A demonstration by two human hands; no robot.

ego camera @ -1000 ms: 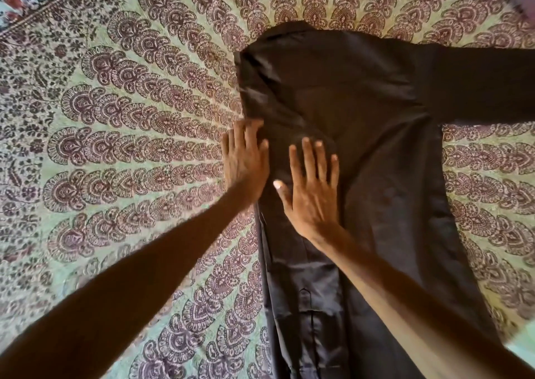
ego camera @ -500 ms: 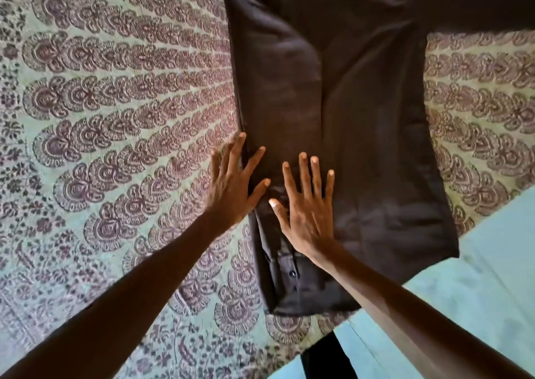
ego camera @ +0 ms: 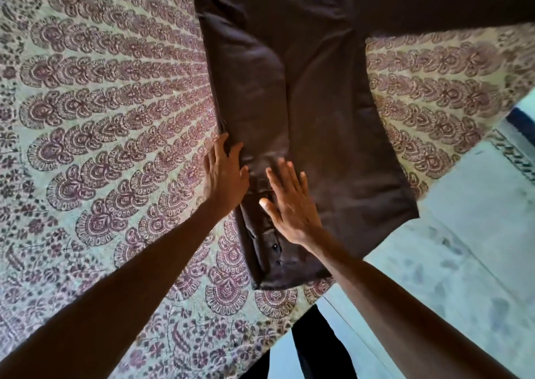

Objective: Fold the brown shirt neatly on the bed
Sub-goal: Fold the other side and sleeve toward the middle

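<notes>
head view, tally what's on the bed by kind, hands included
brown shirt: 1
hands pressing flat on the shirt: 2 (left hand, right hand)
patterned bedspread: 1
total: 4

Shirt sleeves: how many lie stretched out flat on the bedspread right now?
1. One sleeve of the brown shirt stretches toward the upper right. The left side is folded in; the other sleeve may be hidden inside that fold.
</notes>
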